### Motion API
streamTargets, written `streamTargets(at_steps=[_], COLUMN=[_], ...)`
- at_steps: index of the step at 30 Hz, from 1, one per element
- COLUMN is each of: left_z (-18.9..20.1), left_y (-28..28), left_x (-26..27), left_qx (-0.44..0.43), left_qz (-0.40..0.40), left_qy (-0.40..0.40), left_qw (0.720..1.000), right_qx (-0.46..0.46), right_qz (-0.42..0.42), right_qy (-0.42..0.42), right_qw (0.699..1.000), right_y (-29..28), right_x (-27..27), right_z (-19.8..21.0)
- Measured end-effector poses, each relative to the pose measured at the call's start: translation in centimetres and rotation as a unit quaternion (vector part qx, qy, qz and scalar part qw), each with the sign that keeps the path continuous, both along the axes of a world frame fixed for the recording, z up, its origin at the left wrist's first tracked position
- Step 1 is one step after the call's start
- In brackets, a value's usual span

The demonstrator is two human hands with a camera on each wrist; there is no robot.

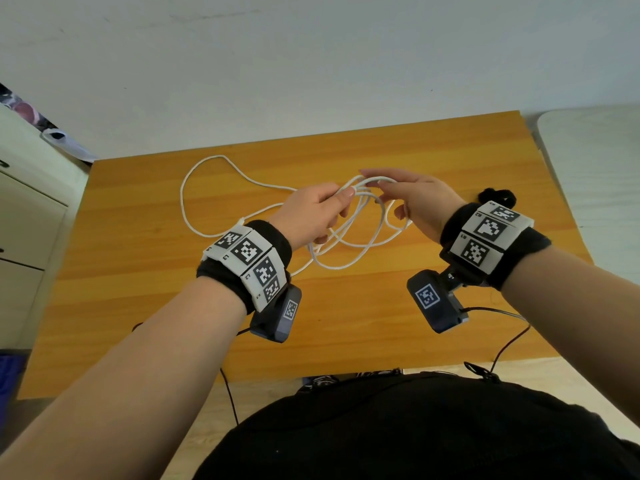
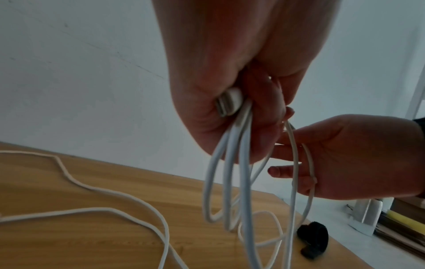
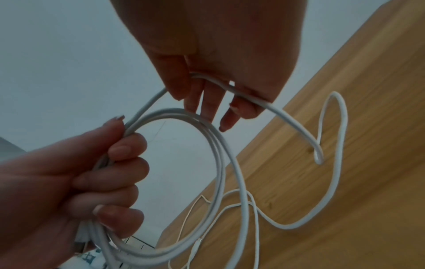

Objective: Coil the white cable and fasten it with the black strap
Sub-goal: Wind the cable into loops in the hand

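My left hand grips several loops of the white cable bunched in its curled fingers above the wooden table. A white connector end sticks out of that fist. My right hand faces it with straight fingers, and one strand of the cable lies across its palm behind the thumb. The gathered loops hang between both hands; my left hand holds them at the side. The rest trails loosely over the table. The black strap lies curled on the table behind my right wrist.
A white cabinet stands left of the table and a pale rounded surface right of it. Thin black wires run from the wrist cameras over the near table edge. A white wall lies behind.
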State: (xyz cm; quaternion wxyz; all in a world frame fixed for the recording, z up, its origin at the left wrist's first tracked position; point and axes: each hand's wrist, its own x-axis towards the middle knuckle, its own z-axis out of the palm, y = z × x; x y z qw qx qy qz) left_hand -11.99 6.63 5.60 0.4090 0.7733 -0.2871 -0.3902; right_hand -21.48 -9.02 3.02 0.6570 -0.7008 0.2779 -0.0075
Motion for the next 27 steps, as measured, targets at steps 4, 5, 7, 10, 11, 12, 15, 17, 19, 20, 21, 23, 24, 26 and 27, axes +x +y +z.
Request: streamTargets(at_steps=[4,5,7,10,11,12,15,17,19,20,21,23,24,26,27], left_z=[-0.1,-0.2,-0.3,-0.3,-0.3,-0.3,0.0,0.2,0.4,0.5,0.5,0.7,0.8,1.0,1.1], left_y=[-0.5,-0.7,-1.0,-1.6,-1.8,-2.0,-2.6,-2.9,-3.3,-3.5,-3.6,-3.8,-3.9,-3.9,-3.9], left_x=[-0.2,-0.3,-0.4,-0.7,-0.8,-1.0,-1.3,-1.5,-1.7,-1.7,-1.7,-1.6,-1.6,-1.4,-1.2], left_qx=[-0.004,-0.003,-0.005,-0.006,-0.007,-0.009,-0.015,-0.025,-0.027,-0.027,-0.029,-0.042,-0.051,-0.075,-0.087], left_qz=[0.033,0.044,0.063,0.074,0.077,0.083,0.098,0.104,0.11,0.116,0.126,0.155,0.173,0.211,0.229], left_qy=[0.019,0.013,0.008,-0.002,0.0,0.008,0.048,0.065,0.069,0.071,0.077,0.097,0.11,0.146,0.164], left_qw=[0.999,0.999,0.998,0.997,0.997,0.997,0.994,0.992,0.991,0.99,0.989,0.982,0.977,0.964,0.955], right_qx=[0.004,0.01,0.01,0.009,0.015,0.023,0.045,0.068,0.096,0.108,0.119,0.139,0.142,0.121,0.092], right_qz=[0.022,0.026,0.045,0.068,0.068,0.063,0.039,0.036,0.046,0.055,0.064,0.081,0.089,0.103,0.112], right_qy=[0.011,0.013,0.015,0.007,0.004,0.001,-0.005,-0.011,-0.006,0.001,0.007,0.016,0.019,0.031,0.044], right_qw=[1.0,1.0,0.999,0.998,0.998,0.998,0.998,0.997,0.994,0.993,0.991,0.987,0.986,0.987,0.988], right_y=[-0.6,-0.8,-1.1,-1.4,-1.5,-1.6,-2.2,-2.7,-3.5,-3.9,-4.3,-4.9,-5.1,-5.5,-5.5], right_x=[-0.1,-0.1,-0.3,-0.4,-0.4,-0.5,-0.5,-0.7,-0.9,-1.0,-1.1,-1.4,-1.6,-1.8,-1.9], right_z=[-0.1,-0.1,-0.2,-0.3,-0.3,-0.4,-0.6,-0.7,-0.9,-1.0,-1.2,-1.7,-2.0,-2.6,-2.9])
